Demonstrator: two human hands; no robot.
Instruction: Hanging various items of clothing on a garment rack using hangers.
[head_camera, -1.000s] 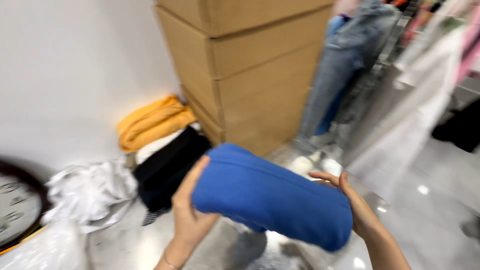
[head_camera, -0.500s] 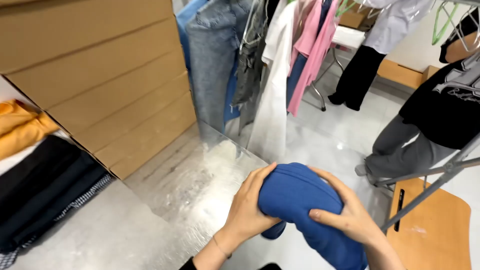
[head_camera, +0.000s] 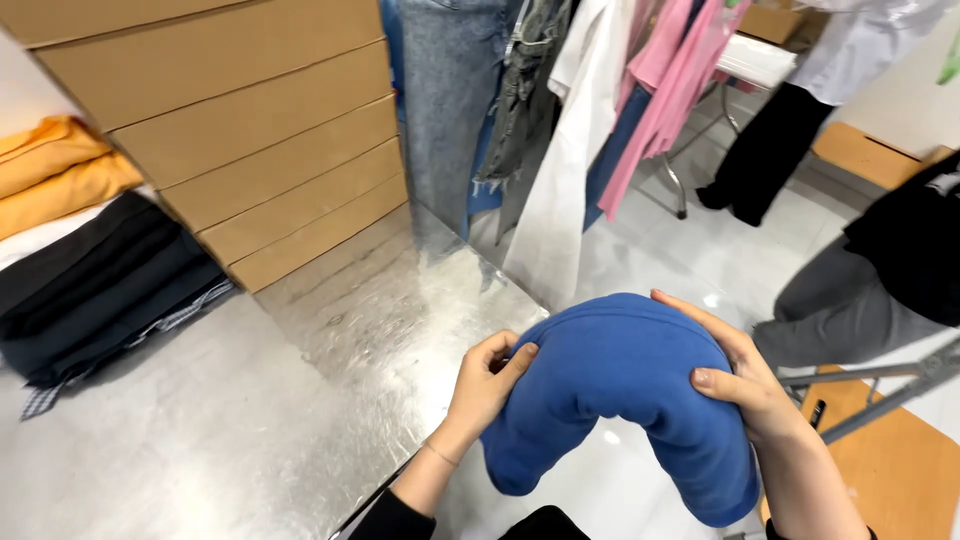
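A folded blue garment (head_camera: 620, 390) droops in an arch between my two hands, just past the corner of a shiny metal table (head_camera: 250, 420). My left hand (head_camera: 487, 380) grips its left side with the thumb on top. My right hand (head_camera: 735, 375) lies over its right side, fingers curled onto the cloth. Both ends of the garment hang down toward me.
Stacked cardboard boxes (head_camera: 240, 130) stand on the table at the back. Folded black (head_camera: 95, 285) and orange (head_camera: 55, 165) clothes lie at the left. Hanging jeans, white and pink garments (head_camera: 560, 120) fill a rack ahead. A person in grey trousers (head_camera: 860, 290) is at right, another stands behind.
My view swung right from the wall and clothes piles to the rack. The blue garment came down closer to me and now bends over between my hands.
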